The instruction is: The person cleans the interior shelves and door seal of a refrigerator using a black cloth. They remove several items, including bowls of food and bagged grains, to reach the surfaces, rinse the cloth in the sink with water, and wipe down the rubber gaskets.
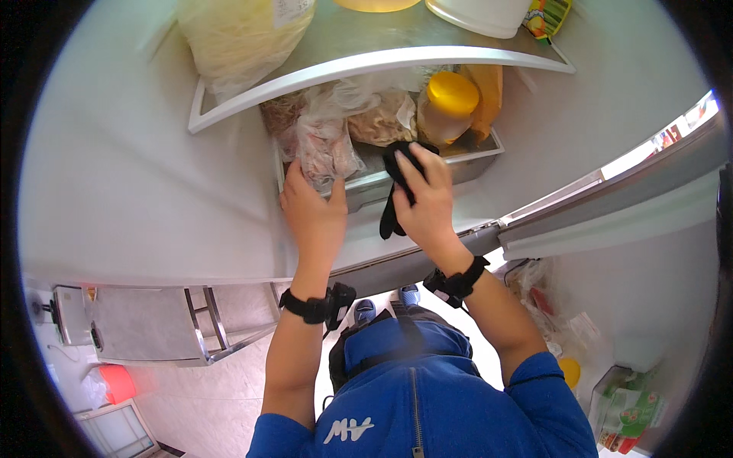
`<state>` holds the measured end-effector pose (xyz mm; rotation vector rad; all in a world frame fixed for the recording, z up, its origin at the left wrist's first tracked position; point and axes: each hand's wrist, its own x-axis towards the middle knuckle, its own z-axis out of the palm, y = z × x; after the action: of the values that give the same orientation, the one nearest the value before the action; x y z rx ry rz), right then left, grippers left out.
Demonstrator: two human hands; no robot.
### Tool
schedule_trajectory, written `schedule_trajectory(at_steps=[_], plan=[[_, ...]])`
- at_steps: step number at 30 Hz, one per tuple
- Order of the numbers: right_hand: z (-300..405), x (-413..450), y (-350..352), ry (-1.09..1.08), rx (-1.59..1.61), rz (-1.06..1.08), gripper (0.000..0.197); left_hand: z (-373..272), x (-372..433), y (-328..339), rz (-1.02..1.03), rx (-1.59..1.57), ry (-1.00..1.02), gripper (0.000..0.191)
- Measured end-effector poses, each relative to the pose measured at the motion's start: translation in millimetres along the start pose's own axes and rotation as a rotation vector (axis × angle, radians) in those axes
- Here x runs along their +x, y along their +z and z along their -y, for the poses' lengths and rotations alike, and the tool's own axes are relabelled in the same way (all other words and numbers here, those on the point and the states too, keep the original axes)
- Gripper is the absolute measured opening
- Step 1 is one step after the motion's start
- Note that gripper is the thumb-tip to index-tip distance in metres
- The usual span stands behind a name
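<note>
An open refrigerator drawer (366, 197) with a clear front lies before me. My left hand (312, 214) is at its front left, thumb and fingers on either side of a clear plastic bag of pale pink meat (323, 146). Part of the bag laps over the drawer's front rim. My right hand (426, 197) grips a folded black cloth (392, 214) at the front edge, right of the bag. Just beyond that hand stands a jar with a yellow lid (452, 91). A bag of brownish food (381, 120) lies between the jar and the pink meat.
Above the drawer, a white-edged glass shelf (389, 60) carries a large bag of pale food (240, 46) and a white container (481, 17). An orange packet (489, 97) stands beside the jar. The open door (647, 275) at right holds bags and boxes. A steel table (149, 320) stands lower left.
</note>
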<state>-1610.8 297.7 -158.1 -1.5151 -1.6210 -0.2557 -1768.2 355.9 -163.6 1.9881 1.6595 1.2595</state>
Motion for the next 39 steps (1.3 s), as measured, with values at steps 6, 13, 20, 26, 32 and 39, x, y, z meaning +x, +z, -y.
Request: schedule_trajectory(at_steps=[6, 13, 20, 26, 32, 39], plan=[[-21, -27, 27, -0.082, -0.142, 0.152, 0.051, -6, 23, 9, 0.066, -0.098, -0.195, 0.067], [20, -25, 58, -0.23, 0.006, 0.116, 0.04, -28, 37, -2, -0.021, -0.381, -0.373, 0.061], [58, -28, 119, -0.292, 0.114, 0.379, 0.043, -30, 35, 2, 0.157, -0.532, -0.415, 0.054], [-19, -27, 93, 0.086, 0.548, 0.423, 0.044, -38, 18, 17, 0.129, -0.941, -0.429, 0.061], [-9, -46, 101, 0.194, 0.381, 0.361, 0.051, -64, 7, 25, 0.237, -0.847, -0.335, 0.08], [75, -15, 105, -0.272, -0.056, 0.414, 0.053, -42, 9, 20, 0.251, -0.786, -0.29, 0.077]])
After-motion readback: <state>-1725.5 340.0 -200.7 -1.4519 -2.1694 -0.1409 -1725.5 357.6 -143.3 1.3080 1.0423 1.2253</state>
